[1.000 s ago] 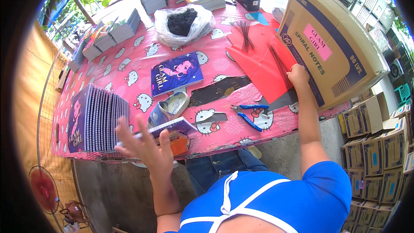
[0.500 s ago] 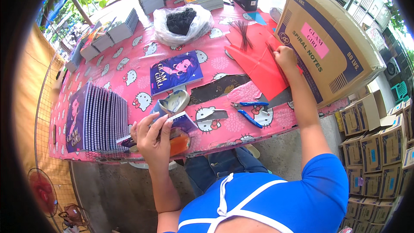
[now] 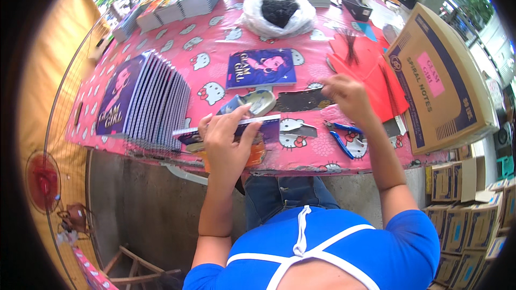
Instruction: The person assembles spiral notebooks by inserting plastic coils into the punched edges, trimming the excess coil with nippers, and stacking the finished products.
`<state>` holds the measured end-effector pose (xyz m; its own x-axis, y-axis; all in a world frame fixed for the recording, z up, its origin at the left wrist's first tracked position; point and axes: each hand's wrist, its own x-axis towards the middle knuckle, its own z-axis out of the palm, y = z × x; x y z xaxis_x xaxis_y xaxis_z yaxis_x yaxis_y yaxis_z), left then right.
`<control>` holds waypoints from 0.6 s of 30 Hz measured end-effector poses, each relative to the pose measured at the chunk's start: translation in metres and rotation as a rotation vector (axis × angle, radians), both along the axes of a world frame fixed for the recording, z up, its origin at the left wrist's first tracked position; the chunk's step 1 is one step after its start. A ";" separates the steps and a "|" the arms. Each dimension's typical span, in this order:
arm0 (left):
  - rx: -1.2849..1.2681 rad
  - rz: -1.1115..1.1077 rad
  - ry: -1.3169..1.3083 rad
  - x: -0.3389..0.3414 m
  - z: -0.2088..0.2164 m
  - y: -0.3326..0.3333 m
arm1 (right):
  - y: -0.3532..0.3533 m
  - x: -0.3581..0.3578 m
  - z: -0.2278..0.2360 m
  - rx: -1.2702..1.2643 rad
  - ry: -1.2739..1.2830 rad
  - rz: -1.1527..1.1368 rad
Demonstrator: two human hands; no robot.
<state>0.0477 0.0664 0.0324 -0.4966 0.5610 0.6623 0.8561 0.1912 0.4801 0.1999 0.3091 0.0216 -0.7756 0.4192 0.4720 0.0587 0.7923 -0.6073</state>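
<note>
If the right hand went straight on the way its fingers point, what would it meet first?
Probably the purple notebook lying flat on the pink tablecloth, to the left of the right hand. The hand's height is unclear, so it might pass over.

Left forearm (image 3: 216, 201) runs nearly upright from a bent elbow, leaning slightly right toward the wrist; left hand (image 3: 226, 142) back toward the viewer, fingers bent forward, index reaching farthest and thumb angled out to the right in a holding pose. Right forearm (image 3: 384, 153) slants up and leftward from its own bent elbow, right hand (image 3: 346, 96) raised farther forward than the left and well apart from it. Right fingers curl in together, pointing left, their tips too blurred to say whether they meet the thumb.
</note>
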 end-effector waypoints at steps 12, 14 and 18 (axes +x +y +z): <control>0.042 0.008 0.046 0.002 -0.008 -0.002 | -0.054 -0.022 0.017 -0.296 0.010 0.255; 0.026 0.038 0.061 0.005 -0.007 0.000 | -0.047 -0.025 0.017 -0.390 -0.056 0.351; 0.020 0.083 0.074 0.006 -0.011 0.000 | -0.040 -0.028 0.024 -0.450 -0.067 0.262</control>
